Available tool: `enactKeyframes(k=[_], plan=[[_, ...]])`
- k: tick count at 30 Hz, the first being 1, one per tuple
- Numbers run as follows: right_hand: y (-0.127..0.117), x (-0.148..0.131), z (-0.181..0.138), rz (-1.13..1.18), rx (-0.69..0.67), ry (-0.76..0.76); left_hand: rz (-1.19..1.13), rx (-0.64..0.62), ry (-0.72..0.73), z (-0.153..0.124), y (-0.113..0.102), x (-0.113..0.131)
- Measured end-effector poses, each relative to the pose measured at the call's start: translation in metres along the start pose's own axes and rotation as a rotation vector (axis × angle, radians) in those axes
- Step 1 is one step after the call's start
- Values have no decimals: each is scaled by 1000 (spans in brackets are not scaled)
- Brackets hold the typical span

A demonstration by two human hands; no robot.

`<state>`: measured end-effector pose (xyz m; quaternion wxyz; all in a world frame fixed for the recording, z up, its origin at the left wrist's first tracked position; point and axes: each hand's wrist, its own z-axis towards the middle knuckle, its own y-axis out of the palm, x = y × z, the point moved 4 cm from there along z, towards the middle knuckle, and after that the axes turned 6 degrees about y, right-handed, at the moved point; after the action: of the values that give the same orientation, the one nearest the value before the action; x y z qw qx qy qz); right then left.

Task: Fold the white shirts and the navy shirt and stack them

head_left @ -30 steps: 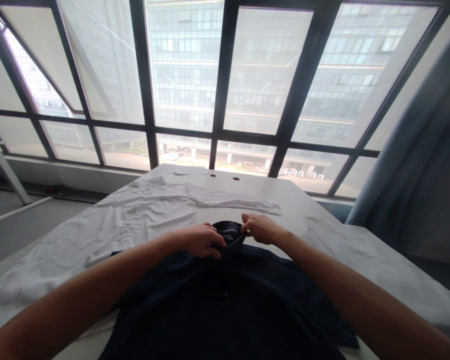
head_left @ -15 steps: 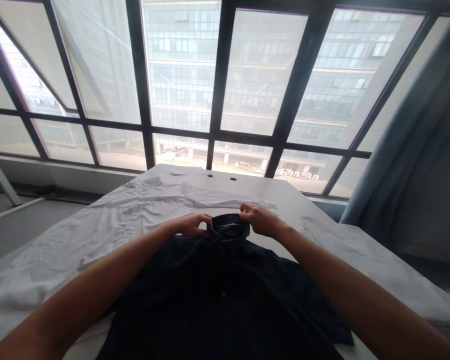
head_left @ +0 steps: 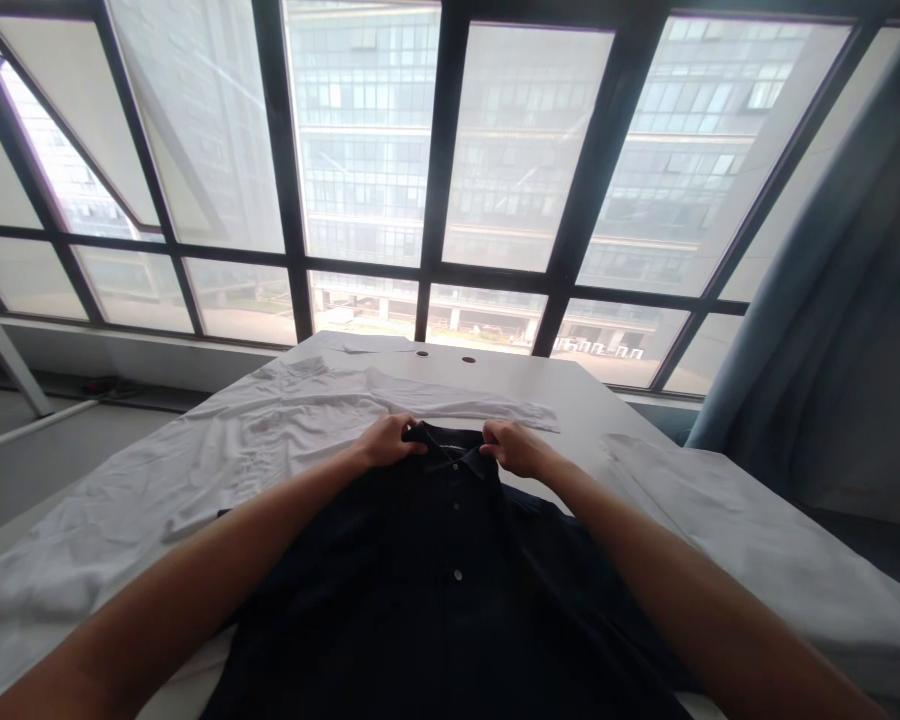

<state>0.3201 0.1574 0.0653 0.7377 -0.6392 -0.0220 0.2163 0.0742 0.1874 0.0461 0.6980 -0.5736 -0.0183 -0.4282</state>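
Observation:
A dark navy polo shirt lies front up before me, its collar at the far end and small buttons running down the middle. My left hand pinches the collar's left side between thumb and fingers. On the opposite side, my right hand grips the collar's right edge. Both collar points now fold down over the front, meeting near the top button. The shirt's lower part runs out of view, and my forearms partly cover its sleeves.
White crumpled cloth spreads over the table's left side and behind the collar. Another white cloth lies at the right. The white table reaches toward large windows. A grey-blue curtain hangs at the right.
The collar, earlier held up and open with its inside showing, is now folded down at the front. My right hand has moved slightly down and toward me; the button placket now shows.

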Motion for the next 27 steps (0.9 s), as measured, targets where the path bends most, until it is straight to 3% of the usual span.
enactKeyframes(k=[4,7,9,12,17,21,27], plan=[[31,11,-1,236,234,107,137,-32,-75,-8,11,1],[51,21,-6,372,316,223,168,-25,-78,-15,20,2],[57,27,-9,418,240,292,162,-20,-88,-18,24,1],[55,34,-17,339,-26,284,155,-77,-119,-24,21,-7],[42,52,-43,102,-334,340,199,-363,-112,-36,7,-28],[35,65,-54,-81,-283,447,291,-321,-100,-38,-2,-33],[23,74,-48,-81,-185,529,436,-205,-119,-21,-4,-19]])
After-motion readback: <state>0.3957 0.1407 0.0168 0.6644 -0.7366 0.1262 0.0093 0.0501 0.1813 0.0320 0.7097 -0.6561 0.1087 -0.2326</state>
